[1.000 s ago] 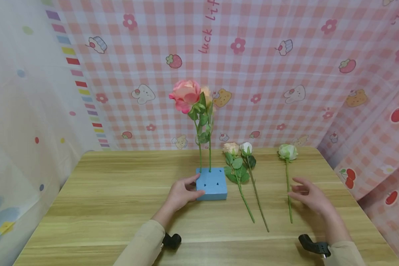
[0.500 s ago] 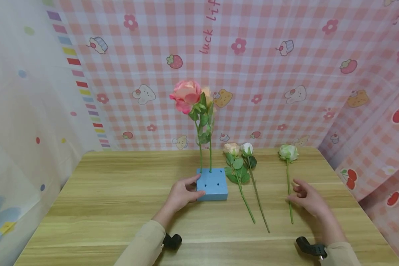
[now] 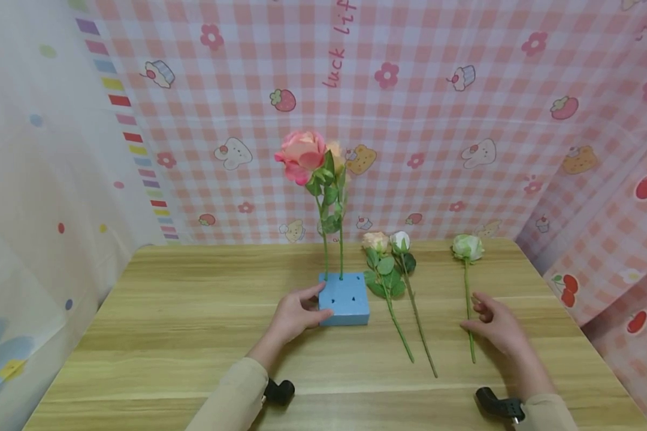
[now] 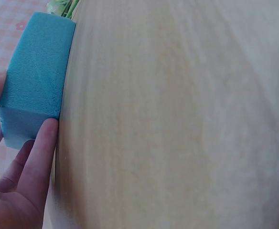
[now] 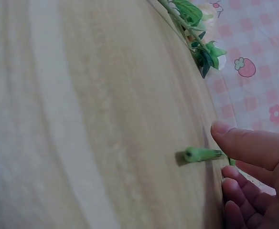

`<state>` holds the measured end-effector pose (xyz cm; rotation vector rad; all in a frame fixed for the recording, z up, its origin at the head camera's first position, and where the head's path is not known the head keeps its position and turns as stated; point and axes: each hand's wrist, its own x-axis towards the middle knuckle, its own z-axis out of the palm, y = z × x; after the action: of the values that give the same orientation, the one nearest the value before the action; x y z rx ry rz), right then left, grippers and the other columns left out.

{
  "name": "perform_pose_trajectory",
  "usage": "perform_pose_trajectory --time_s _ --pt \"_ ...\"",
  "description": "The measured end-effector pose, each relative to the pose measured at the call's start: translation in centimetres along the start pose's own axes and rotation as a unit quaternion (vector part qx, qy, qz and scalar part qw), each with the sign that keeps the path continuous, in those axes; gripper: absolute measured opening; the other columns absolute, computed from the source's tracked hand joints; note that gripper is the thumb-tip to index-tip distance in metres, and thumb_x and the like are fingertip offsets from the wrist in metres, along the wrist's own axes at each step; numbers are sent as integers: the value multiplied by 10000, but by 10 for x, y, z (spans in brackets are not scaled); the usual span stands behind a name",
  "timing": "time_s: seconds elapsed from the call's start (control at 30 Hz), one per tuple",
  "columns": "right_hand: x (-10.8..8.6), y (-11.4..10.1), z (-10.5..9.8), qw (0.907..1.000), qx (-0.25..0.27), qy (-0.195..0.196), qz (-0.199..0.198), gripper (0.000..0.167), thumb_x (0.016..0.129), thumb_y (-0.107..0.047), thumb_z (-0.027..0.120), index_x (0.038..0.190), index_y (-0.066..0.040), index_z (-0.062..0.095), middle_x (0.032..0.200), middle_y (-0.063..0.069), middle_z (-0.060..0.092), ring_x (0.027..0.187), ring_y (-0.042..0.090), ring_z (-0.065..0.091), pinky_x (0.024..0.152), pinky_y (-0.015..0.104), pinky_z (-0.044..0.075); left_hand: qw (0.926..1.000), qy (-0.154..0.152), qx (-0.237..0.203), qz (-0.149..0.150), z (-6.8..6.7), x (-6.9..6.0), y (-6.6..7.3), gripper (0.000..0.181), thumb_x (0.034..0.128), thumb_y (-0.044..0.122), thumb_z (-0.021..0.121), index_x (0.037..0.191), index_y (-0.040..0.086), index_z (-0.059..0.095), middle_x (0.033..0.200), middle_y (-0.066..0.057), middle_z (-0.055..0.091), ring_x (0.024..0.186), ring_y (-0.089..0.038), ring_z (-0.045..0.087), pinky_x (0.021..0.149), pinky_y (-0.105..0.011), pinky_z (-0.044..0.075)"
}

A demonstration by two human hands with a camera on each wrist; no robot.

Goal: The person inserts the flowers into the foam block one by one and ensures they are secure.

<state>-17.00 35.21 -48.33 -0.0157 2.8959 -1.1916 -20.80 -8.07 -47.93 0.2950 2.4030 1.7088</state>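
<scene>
A pale green-white rose (image 3: 468, 247) lies on the tabletop toward the person's right, its bloom near the far edge and its stem running toward the person. The right hand (image 3: 497, 323) is at the lower part of that stem, thumb to one side and fingers to the other. Seen from the right wrist, thumb and fingers are apart with a gap between them, not clamped on anything; whether the skin touches the stem I can't tell.

Over in the middle sits the blue foam block (image 3: 345, 309), its left side pinched between the left hand's (image 3: 293, 314) thumb and fingers. Two roses stand upright in its back holes: a pink rose (image 3: 304, 155) and, partly hidden behind it, a yellowish rose (image 3: 335, 157). Three unfilled holes show on top.

Between block and right hand lie a peach rose (image 3: 376, 242) and a white rose (image 3: 400, 241), on the wooden table (image 3: 194, 335) before a pink gingham cloth (image 3: 437, 120).

To my eye, this is the picking-up step of filling the block. The next move calls for closing on the stem and lifting it, block held steady.
</scene>
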Motion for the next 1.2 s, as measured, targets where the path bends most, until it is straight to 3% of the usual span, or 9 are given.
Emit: perform_pose_trajectory --time_s 0.3,0.53,0.83,1.2 --pt "-1 -2 4 9993 -364 79 25 757 870 -209 785 1397 179 406 1190 309 579 950 287 514 771 363 442 10000 -11 1 -54 0 -1 1 647 830 230 829 1418 156 569 1187 -133 603 950 -213 629 683 -303 582" --pt "-1 -8 5 9989 -441 176 36 728 863 -215 791 1360 190 447 1070 228 621 906 276 534 748 371 452 10000 35 44 -51 0 -1 2 640 825 235 833 1408 160 580 1173 -127 607 941 -210 628 680 -301 577" --pt "-2 -12 6 9975 -579 263 304 648 869 -229 773 1322 159 518 1004 160 652 1009 374 577 906 542 449 10000 27 62 -48 0 -1 2 638 826 231 832 1408 160 580 1169 -125 616 931 -207 630 670 -300 576" --pt "-4 -16 4 9963 -541 252 617 571 888 -221 748 1321 100 559 993 111 681 995 330 593 865 489 446 10000 1 35 -69 0 -1 2 641 831 221 828 1415 154 572 1181 -136 613 920 -203 633 669 -302 581"
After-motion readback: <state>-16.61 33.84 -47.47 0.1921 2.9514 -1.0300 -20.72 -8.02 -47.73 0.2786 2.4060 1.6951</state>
